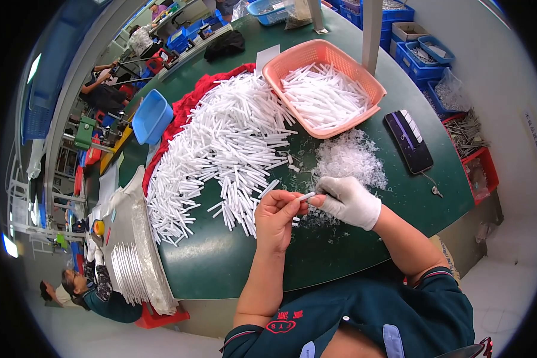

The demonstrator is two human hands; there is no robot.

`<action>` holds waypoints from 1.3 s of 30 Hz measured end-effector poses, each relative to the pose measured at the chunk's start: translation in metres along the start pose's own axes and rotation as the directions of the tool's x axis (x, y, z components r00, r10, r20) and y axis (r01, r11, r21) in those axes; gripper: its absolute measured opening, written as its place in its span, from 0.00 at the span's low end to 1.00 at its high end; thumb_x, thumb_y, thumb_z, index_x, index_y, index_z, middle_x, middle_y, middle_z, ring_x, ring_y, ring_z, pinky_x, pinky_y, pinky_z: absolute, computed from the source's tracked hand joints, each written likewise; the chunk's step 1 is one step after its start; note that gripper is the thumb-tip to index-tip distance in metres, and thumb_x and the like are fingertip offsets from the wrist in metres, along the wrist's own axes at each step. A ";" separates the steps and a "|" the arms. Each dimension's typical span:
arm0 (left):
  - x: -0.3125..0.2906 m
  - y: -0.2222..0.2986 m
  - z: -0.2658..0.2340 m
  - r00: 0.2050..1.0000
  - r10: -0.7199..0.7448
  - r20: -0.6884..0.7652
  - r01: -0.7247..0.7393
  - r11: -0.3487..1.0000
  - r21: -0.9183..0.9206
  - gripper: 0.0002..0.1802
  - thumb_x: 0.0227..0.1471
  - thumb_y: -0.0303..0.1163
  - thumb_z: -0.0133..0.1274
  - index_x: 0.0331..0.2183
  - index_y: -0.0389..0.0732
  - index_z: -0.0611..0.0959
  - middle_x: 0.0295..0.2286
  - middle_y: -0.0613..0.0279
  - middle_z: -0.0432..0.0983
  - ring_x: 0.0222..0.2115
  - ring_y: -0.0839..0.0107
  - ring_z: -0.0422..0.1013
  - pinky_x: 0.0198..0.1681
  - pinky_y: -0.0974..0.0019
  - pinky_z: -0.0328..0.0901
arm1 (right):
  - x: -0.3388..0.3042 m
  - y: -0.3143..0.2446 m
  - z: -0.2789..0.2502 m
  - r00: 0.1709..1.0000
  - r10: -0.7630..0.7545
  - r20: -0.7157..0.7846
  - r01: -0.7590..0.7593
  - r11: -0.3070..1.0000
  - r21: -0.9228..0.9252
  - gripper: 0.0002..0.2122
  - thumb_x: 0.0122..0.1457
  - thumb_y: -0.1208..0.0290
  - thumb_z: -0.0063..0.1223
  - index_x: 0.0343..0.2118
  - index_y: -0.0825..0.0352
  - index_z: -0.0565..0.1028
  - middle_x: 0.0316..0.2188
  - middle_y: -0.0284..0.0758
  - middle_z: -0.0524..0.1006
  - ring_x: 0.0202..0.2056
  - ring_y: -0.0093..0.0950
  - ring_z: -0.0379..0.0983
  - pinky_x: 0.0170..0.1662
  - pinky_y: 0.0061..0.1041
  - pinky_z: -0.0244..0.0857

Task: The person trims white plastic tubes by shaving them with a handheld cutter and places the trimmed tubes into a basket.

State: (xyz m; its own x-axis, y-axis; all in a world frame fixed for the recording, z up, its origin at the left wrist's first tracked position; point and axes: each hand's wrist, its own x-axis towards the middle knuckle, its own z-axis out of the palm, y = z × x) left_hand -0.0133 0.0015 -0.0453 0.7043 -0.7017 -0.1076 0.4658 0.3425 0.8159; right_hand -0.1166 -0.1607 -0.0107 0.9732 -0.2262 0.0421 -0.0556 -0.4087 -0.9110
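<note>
My bare left hand [274, 218] pinches a short white plastic tube [306, 196] between thumb and fingers. At the tube's other end, my right hand [351, 204] closes on it, wearing a white glove that leaves a fingertip bare. Both hands are above the green table [215, 268], near its front edge. Just beyond them lies a heap of curly white plastic shavings [351, 160]. A large pile of similar white tubes [221, 131] spreads to the left. Behind the shavings, a pink plastic basket [373, 89] holds many more tubes.
Red cloth [188, 98] lies under the pile's far edge, with a blue basin [151, 118] beside it. On the right are a phone [408, 142] and a small key [437, 190]. A metal post [372, 36] stands behind the basket. A co-worker [104, 298] sits at far left.
</note>
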 end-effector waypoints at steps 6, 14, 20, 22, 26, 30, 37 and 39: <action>0.000 0.001 0.001 1.000 0.007 0.009 -0.007 1.000 -0.007 0.05 0.47 0.17 0.53 0.30 0.35 0.76 0.30 0.53 0.76 0.27 0.68 0.75 0.34 0.68 0.72 | 0.000 0.001 -0.001 1.000 -0.006 -0.026 0.005 0.999 -0.035 0.16 0.55 0.56 0.51 0.27 0.67 0.72 0.17 0.43 0.71 0.21 0.42 0.69 0.26 0.32 0.62; 0.000 0.000 0.002 1.000 0.002 0.003 -0.002 1.000 0.014 0.05 0.47 0.17 0.53 0.30 0.35 0.76 0.30 0.53 0.76 0.28 0.68 0.75 0.34 0.68 0.72 | 0.000 0.002 0.000 1.000 0.001 -0.010 -0.002 0.999 -0.040 0.16 0.55 0.56 0.51 0.27 0.67 0.72 0.16 0.43 0.71 0.21 0.42 0.69 0.26 0.33 0.62; -0.001 0.000 0.001 1.000 -0.002 0.004 0.002 1.000 0.007 0.05 0.47 0.17 0.53 0.30 0.35 0.76 0.30 0.53 0.76 0.28 0.68 0.75 0.34 0.67 0.72 | 0.000 0.002 0.001 1.000 -0.011 -0.021 0.011 0.999 -0.042 0.16 0.55 0.56 0.51 0.27 0.67 0.72 0.17 0.44 0.71 0.22 0.43 0.70 0.26 0.33 0.62; -0.001 0.000 0.001 1.000 -0.004 0.005 0.004 1.000 0.008 0.05 0.47 0.17 0.52 0.30 0.35 0.76 0.30 0.53 0.76 0.28 0.68 0.75 0.34 0.67 0.72 | -0.001 0.002 0.001 0.999 -0.027 -0.028 0.026 0.999 -0.032 0.15 0.55 0.56 0.51 0.26 0.67 0.72 0.17 0.44 0.71 0.22 0.44 0.69 0.26 0.33 0.63; 0.000 -0.001 0.001 1.000 -0.008 0.012 0.008 1.000 -0.003 0.05 0.47 0.17 0.52 0.30 0.35 0.76 0.30 0.53 0.76 0.28 0.69 0.74 0.34 0.67 0.72 | -0.001 -0.001 0.000 0.999 -0.024 -0.032 0.022 0.997 -0.073 0.15 0.55 0.56 0.50 0.26 0.66 0.72 0.17 0.44 0.71 0.22 0.45 0.69 0.26 0.34 0.63; 0.001 -0.003 0.000 1.000 -0.021 0.014 0.021 1.000 -0.018 0.05 0.47 0.17 0.52 0.30 0.35 0.76 0.30 0.53 0.76 0.27 0.69 0.74 0.33 0.67 0.72 | -0.001 -0.004 -0.001 0.998 -0.045 -0.047 0.037 0.986 -0.161 0.17 0.56 0.54 0.48 0.24 0.66 0.71 0.17 0.44 0.72 0.23 0.46 0.70 0.26 0.36 0.64; 0.002 -0.003 -0.001 1.000 -0.018 0.022 0.018 1.000 -0.011 0.04 0.48 0.17 0.52 0.30 0.35 0.76 0.30 0.53 0.76 0.27 0.69 0.74 0.33 0.67 0.72 | -0.001 0.000 0.002 0.992 -0.113 -0.057 0.099 0.974 -0.203 0.15 0.56 0.59 0.49 0.23 0.68 0.71 0.14 0.44 0.69 0.20 0.45 0.68 0.23 0.34 0.61; 0.002 -0.002 -0.001 1.000 -0.012 -0.018 0.012 1.000 -0.013 0.04 0.48 0.18 0.52 0.30 0.34 0.75 0.30 0.53 0.76 0.27 0.69 0.74 0.33 0.67 0.72 | 0.000 -0.001 -0.001 0.998 -0.069 -0.009 0.066 0.978 -0.198 0.17 0.56 0.56 0.48 0.23 0.67 0.70 0.15 0.45 0.69 0.21 0.46 0.68 0.25 0.36 0.62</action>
State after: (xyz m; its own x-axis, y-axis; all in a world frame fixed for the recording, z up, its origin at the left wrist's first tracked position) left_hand -0.0120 0.0001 -0.0476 0.7084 -0.6942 -0.1278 0.4811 0.3424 0.8070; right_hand -0.1168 -0.1614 -0.0093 0.9728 -0.2050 0.1082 -0.0346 -0.5898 -0.8068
